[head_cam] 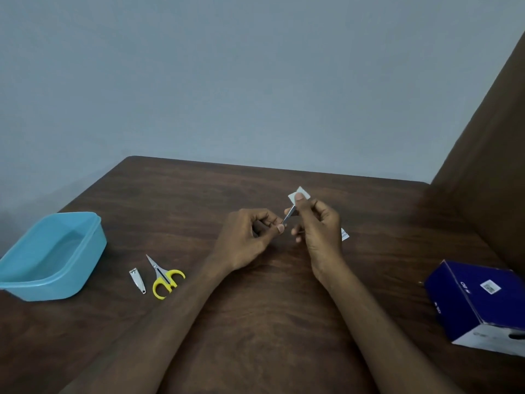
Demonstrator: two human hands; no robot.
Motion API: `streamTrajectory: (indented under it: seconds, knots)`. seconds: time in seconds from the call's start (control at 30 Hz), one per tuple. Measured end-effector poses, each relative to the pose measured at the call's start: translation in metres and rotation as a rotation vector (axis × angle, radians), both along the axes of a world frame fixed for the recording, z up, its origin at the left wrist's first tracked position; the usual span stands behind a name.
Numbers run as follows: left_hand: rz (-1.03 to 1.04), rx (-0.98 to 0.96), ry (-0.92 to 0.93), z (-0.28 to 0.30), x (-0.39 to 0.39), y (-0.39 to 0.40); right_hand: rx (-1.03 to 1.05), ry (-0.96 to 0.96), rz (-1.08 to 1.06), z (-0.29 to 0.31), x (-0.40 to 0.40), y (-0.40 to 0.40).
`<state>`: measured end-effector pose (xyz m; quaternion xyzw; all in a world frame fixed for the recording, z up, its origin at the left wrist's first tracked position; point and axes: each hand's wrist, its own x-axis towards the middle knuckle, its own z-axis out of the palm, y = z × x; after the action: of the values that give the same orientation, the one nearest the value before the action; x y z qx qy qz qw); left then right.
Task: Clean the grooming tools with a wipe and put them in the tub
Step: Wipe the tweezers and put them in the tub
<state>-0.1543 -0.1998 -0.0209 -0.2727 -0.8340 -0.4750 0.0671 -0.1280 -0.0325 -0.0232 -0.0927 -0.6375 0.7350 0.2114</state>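
I had my left hand [250, 237] pinching one end of a thin metal tool [288, 216], probably tweezers, held above the table [255, 322]. My right hand [318, 223] pinched the wipe [299, 193] round the tool's other end. The tool looked light, stiff and slippery, so I judged the end grip best. The wipe was soft and limp. Nearby I counted one nail clipper [137, 280], one pair of yellow-handled scissors [164, 278], one blue tub [51, 255] and one dark box [480, 305].

place: plain room | evidence: wooden table [255, 308], bare grey-blue wall [227, 81]
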Motion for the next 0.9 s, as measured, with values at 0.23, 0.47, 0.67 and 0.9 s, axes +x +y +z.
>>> streamTrajectory:
  seconds: [0.23, 0.47, 0.67, 0.9]
  knots:
    - [0.014, -0.005, 0.032, -0.0023, -0.0012, 0.0004, -0.048, -0.014, 0.011, 0.0009, 0.0003, 0.0003]
    - [0.009, -0.013, 0.027, -0.0031, -0.0003, 0.0011, -0.111, -0.003, 0.024, 0.0042, 0.003, 0.0025]
    - [0.036, -0.01, 0.033, -0.0039, 0.0015, -0.0005, -0.021, 0.021, -0.006, 0.0006, 0.0036, 0.0004]
    - [0.021, -0.004, 0.007, -0.004, -0.0014, 0.0004, -0.007, 0.031, -0.029, -0.0018, 0.0039, 0.0029]
